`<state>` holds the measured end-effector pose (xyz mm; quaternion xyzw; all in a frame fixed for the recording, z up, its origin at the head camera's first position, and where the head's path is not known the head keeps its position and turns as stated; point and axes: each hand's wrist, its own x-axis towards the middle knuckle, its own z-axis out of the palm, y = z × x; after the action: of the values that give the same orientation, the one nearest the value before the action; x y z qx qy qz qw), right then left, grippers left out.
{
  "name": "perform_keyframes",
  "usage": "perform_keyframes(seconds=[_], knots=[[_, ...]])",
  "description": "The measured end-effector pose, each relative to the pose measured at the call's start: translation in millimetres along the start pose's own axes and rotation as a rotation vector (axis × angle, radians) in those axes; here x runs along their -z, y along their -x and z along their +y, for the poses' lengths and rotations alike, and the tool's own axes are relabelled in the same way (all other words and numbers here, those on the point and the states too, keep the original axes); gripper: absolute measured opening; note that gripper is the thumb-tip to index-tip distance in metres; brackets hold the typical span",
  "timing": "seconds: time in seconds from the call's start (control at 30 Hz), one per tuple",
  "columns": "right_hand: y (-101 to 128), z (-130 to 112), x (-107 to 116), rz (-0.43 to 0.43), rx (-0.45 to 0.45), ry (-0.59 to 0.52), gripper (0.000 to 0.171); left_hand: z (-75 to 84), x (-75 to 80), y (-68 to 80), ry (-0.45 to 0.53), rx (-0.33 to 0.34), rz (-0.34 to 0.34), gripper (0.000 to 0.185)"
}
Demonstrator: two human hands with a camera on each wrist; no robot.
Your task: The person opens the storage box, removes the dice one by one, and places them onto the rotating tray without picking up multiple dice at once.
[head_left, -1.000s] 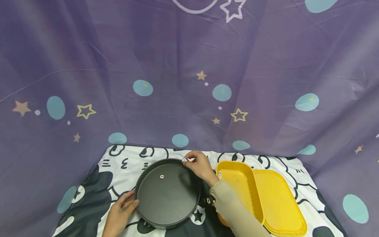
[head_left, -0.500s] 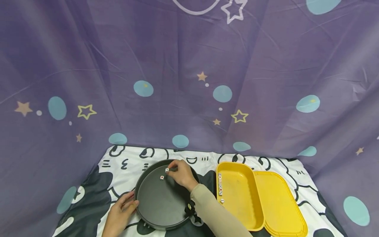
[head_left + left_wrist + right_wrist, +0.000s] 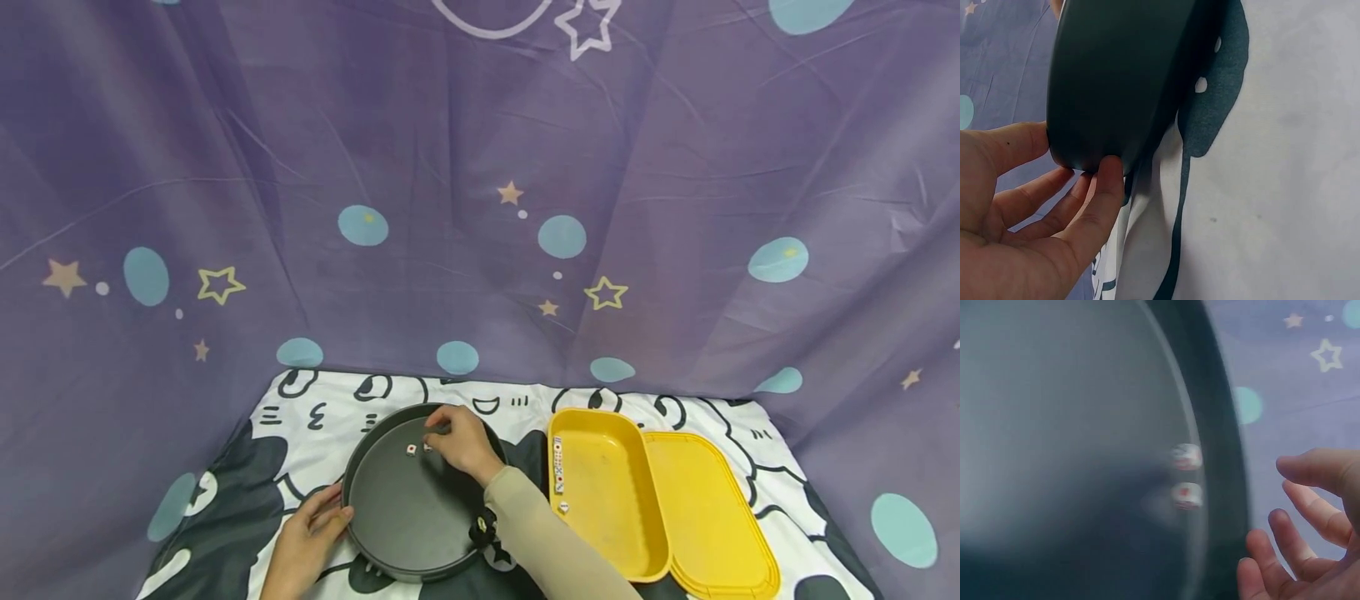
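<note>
A round dark tray lies on the patterned cloth. Two small white dice sit side by side inside it near the far rim, also in the right wrist view as dice by the tray wall. My right hand hovers just right of them; its fingers are spread and hold nothing. My left hand rests against the tray's near-left outer wall, thumb and fingers touching it.
An open yellow box with its lid lies to the right of the tray. Several dice line its left inner wall. A purple star-printed cloth hangs behind and around the table.
My right hand carried a die from the tray's far rim into the tray, lowered it beside the first die and let it go. The left hand stayed on the tray.
</note>
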<state>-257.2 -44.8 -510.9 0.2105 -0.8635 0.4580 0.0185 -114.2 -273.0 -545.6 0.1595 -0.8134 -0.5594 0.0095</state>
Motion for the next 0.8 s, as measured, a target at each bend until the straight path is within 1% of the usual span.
perform_keyframes(seconds=[0.1,0.23,0.33,0.4,0.53,0.63,0.73,0.8], knots=[[2.9,-5.1,19.9,0.017,0.037,-0.03,0.014,0.0,-0.2,-0.5,-0.012,0.001,0.006,0.054],[8.2,-7.0,57.6,0.061,0.09,-0.04,0.014,-0.1,-0.7,-1.1,0.001,0.012,-0.001,0.056],[14.3,-1.9,86.8,0.096,0.1,-0.026,0.012,0.5,-1.1,-1.4,0.029,0.033,-0.01,0.058],[18.9,6.1,104.5,0.115,0.092,-0.022,0.012,1.4,-1.3,-1.9,0.035,0.052,-0.005,0.057],[29.9,28.1,136.4,0.147,0.04,0.004,0.012,3.3,-2.0,-3.2,0.024,0.07,-0.003,0.056],[39.4,47.4,153.7,0.167,-0.023,0.013,0.012,3.5,-2.6,-3.8,0.03,0.065,-0.015,0.058],[48.1,67.3,162.2,0.175,-0.079,0.014,0.011,3.3,-2.3,-2.8,0.031,0.061,-0.016,0.06],[52.7,81.3,163.1,0.18,-0.116,0.016,0.011,2.6,-2.0,-2.3,0.032,0.054,-0.016,0.061]])
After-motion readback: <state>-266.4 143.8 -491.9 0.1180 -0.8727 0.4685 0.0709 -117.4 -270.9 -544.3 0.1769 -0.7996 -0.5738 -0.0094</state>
